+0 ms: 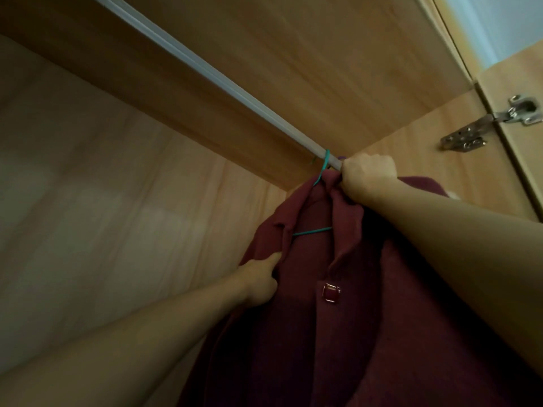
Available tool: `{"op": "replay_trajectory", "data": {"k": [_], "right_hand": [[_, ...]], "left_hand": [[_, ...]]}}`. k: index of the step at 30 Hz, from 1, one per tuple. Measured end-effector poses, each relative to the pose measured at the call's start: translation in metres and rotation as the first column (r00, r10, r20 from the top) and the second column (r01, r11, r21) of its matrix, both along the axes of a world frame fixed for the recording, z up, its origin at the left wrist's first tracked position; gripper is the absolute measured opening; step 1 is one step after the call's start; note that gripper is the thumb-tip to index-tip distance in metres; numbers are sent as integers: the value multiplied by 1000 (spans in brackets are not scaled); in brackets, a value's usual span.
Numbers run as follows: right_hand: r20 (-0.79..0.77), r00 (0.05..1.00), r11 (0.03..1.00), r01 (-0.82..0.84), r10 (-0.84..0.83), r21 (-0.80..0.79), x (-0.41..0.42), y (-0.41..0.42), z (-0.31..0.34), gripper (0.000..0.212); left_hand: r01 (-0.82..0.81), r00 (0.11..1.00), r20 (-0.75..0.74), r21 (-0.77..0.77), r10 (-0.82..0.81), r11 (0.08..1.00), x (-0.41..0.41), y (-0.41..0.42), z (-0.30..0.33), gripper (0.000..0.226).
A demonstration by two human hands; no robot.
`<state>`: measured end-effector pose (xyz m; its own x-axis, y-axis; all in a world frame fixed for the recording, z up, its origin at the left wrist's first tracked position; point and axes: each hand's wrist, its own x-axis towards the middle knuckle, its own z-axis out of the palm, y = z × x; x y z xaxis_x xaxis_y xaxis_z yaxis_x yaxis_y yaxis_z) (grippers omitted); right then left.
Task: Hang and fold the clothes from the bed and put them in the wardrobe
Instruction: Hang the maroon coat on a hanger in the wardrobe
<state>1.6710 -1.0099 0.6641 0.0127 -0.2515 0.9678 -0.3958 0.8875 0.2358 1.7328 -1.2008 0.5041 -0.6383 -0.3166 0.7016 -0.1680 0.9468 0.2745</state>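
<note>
- Inside a light wood-grain wardrobe (pixel 102 215), the view tilts upward: a pale back panel fills the left, the underside of a shelf or top board (pixel 293 54) spans the upper frame, and a strip of bluish-white wall or ceiling shows at the top right corner.
- A white hanging rail (pixel 205 69) runs diagonally from the upper left down to the centre right, just beneath the top board.
- At the right edge, a metal hinge (pixel 493 121) joins the side panel to the open door (pixel 523 83).
- A dark red coat (pixel 338 333) hangs on a thin teal wire hanger (pixel 313 230), whose hook loops over the rail close to its right end; the coat's collar and lapels sit just below the rail, and a square metal-framed button (pixel 332 292) shows on its front.
- The right hand (pixel 367 171) is clenched at the rail's right end, just beside the hook, above the collar; whether it grasps the rail itself or the hanger cannot be told.
- The left hand (pixel 261 277) pinches the coat's left lapel edge, fingers tucked into the fabric.
- The coat fills the lower right of the compartment, near the side panel; to its left the rail is bare and the back panel stands open to view.
</note>
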Motion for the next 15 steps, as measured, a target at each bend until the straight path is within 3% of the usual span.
{"op": "replay_trajectory", "data": {"k": [6, 12, 15], "right_hand": [[67, 997, 994, -42, 49, -103, 4, 2, -18, 19], [134, 990, 995, -21, 34, -101, 11, -10, -74, 60], [145, 989, 999, -35, 37, -16, 15, -23, -130, 75]], "left_hand": [[157, 976, -160, 34, -150, 987, -5, 16, -12, 62], [190, 943, -274, -24, -190, 981, -18, 28, -55, 48], [166, 962, -195, -142, -192, 976, -34, 31, -106, 50]]}}
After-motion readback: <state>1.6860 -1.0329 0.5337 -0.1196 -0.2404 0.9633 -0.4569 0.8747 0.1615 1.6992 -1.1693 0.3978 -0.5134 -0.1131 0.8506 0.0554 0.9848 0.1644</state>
